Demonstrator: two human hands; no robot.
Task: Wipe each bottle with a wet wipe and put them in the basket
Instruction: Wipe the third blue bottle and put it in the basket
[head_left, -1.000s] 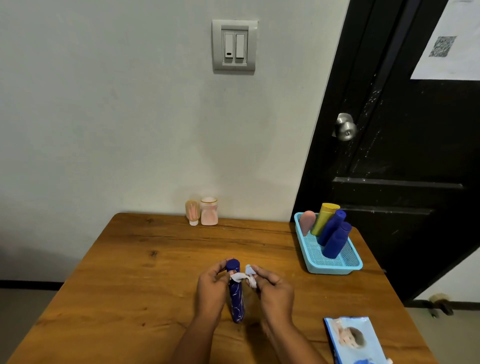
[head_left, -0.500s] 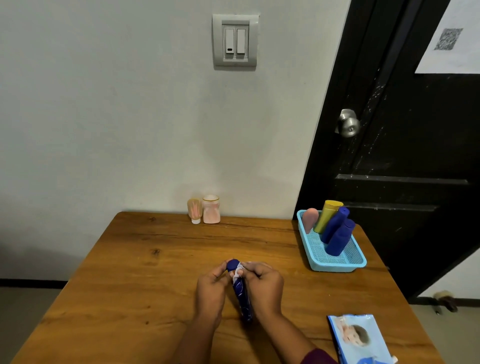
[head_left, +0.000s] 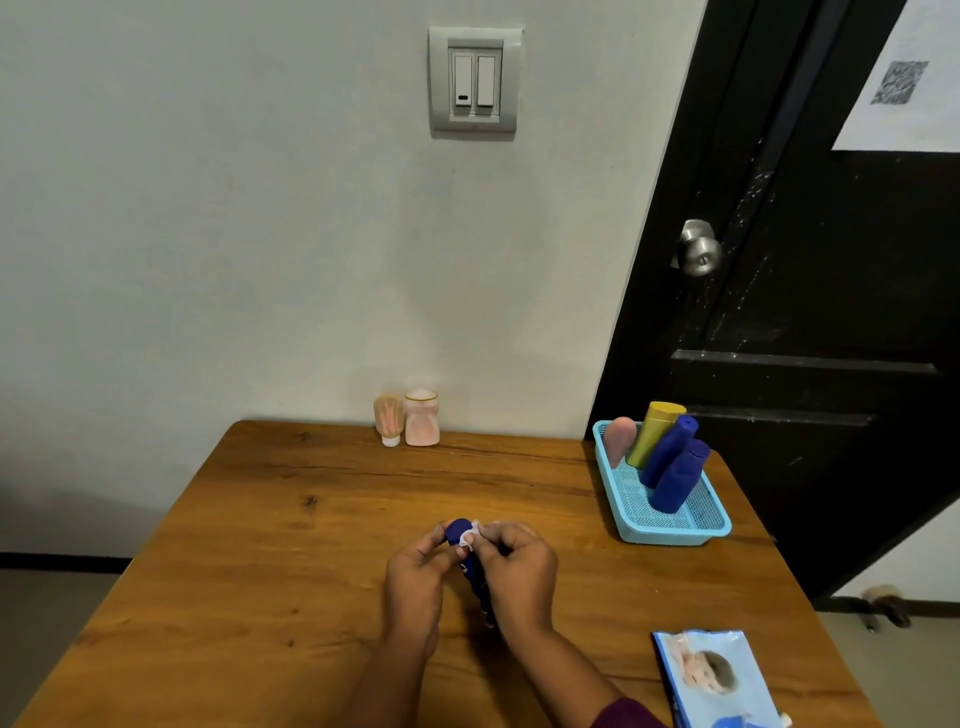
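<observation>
Dark-blue plastic bottle (head_left: 474, 571) is held near the wooden counter's (head_left: 311, 545) 6 o'clock edge, gripped by the left hand (head_left: 415, 577) while the right hand (head_left: 519, 571) pinches a white wet wipe (head_left: 470, 538) against its cap. Four bottles (head_left: 670, 467) stand in the turquoise mesh basket (head_left: 670, 535) at 3 o'clock. Two pink bottles (head_left: 408, 420) at 12 o'clock probably remain to be wiped.

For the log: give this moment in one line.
wiping; left hand: holds dark blue plastic bottle; right hand: pinches white wet wipe against it
</observation>
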